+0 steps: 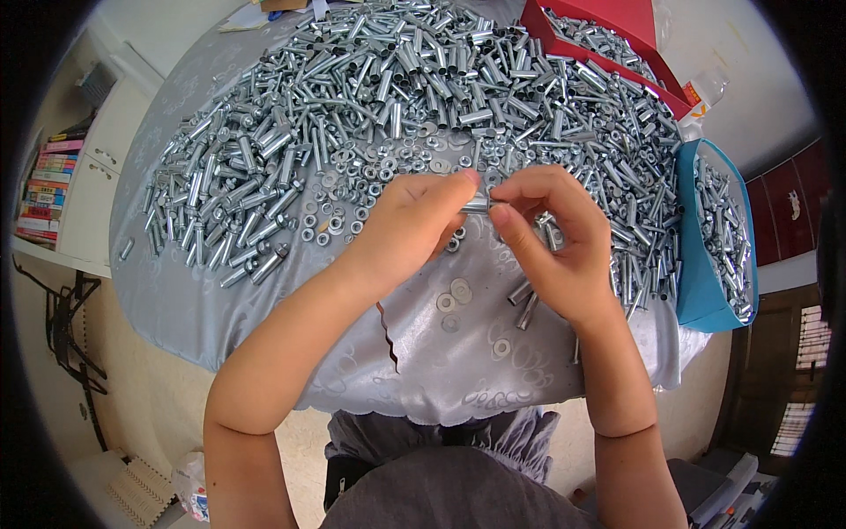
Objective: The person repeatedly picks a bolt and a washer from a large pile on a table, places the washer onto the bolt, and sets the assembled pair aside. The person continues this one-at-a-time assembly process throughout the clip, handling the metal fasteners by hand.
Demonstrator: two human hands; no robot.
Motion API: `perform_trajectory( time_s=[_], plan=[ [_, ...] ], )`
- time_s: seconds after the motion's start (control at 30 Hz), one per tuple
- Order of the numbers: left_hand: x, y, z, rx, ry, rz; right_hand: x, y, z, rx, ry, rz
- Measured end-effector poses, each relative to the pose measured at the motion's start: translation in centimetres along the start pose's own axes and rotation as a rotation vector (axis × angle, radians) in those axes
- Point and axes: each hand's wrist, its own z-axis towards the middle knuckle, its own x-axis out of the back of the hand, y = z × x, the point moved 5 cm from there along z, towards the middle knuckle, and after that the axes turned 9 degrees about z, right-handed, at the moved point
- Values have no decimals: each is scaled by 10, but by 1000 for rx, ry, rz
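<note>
My left hand [412, 231] and my right hand [553, 240] meet over the middle of a table under a silver-grey cloth [414, 370]. Between their fingertips they pinch one small metal sleeve [477, 206], held roughly level. A big heap of metal sleeves and bolts [414, 79] covers the far half of the table. Loose nuts and washers [352, 189] lie just beyond my left hand. A few flat washers [453, 296] and two loose sleeves [524, 304] rest on the cloth below my hands.
A blue box [696, 282] holding more metal parts stands at the right edge. A red box [617, 40] with parts sits at the far right. The cloth has a tear [388, 339] near the front. A shelf with books [44, 189] is on the left.
</note>
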Motion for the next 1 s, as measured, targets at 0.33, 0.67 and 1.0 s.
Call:
perform_trajectory(
  time_s=[0.33, 0.67, 1.0],
  plan=[
    [5, 7, 1, 63, -73, -309, 11, 2, 3, -10, 114, -55],
    [13, 5, 5, 80, -34, -489, 10, 12, 4, 67, 18, -474],
    [34, 12, 8, -16, 6, -627, 1, 16, 4, 73, -45, -450]
  ],
)
